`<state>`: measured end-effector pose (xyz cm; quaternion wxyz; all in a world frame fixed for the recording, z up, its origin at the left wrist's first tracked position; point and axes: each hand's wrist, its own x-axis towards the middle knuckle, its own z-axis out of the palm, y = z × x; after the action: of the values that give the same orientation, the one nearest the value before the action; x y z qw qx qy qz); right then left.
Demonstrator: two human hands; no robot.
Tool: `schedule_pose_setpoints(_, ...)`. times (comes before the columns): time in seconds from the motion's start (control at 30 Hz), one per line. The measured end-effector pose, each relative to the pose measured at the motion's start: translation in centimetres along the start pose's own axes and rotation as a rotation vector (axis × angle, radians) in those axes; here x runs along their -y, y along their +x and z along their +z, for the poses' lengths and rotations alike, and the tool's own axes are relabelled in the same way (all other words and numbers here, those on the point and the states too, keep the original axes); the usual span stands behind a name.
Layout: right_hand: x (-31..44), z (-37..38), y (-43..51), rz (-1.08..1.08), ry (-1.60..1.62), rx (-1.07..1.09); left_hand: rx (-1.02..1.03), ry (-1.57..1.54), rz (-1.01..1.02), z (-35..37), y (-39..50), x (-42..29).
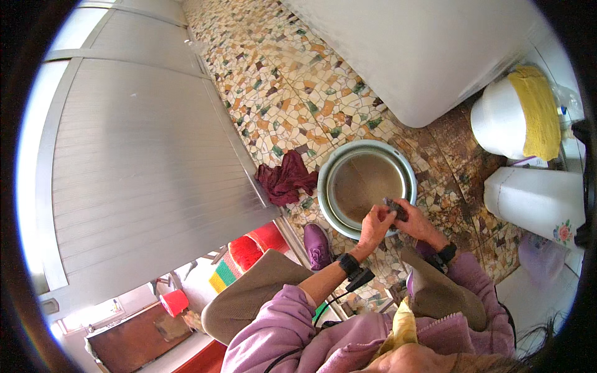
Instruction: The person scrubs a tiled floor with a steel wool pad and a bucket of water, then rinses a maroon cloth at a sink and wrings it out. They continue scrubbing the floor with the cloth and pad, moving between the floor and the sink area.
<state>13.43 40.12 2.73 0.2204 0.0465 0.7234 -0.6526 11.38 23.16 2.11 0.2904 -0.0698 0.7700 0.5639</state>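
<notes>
A pale blue-green basin (pixel 325 205) stands on the mosaic floor before me, with a metal bowl or inner basin (pixel 332 198) in it that holds murky brown water (pixel 364 179). Over its near right rim, my right hand (pixel 415 224) grips a small dark grey, wet-looking object (pixel 395 210); I cannot tell what it is. The fingers of my left hand (pixel 377 226) meet at the left side of the same object. A crumpled maroon cloth (pixel 288 179) lies on the floor left of the basin.
A white bucket (pixel 496 119) with a yellow cloth (pixel 536 112) over it and a white flowered bin (pixel 527 193) stand at right. A large white appliance or cabinet (pixel 419 56) rises beyond. A grey panelled door (pixel 144 154) is at left. My purple shoe (pixel 317 245) is near the basin.
</notes>
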Motion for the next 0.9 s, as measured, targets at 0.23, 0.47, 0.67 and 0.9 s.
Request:
schedule_pose_setpoints(0.23,-1.8,-1.1,3.1,-0.108,-0.376,-0.145,-0.091,0.503,0.189,-5.0,-0.7,1.0)
schedule_pose_setpoints(0.47,-1.6,-0.2,6.1,-0.288,-0.622,-0.204,-0.042,0.642,0.225,-5.7,-1.4,2.0)
schedule_pose_setpoints(0.67,-1.0,1.3,6.9,-0.198,-0.775,-0.253,0.011,0.745,0.174,-5.1,-1.3,2.2)
schedule_pose_setpoints(0.9,-2.3,2.3,7.3,-0.308,-0.909,-0.081,0.044,0.947,0.16,-4.5,-0.5,1.5)
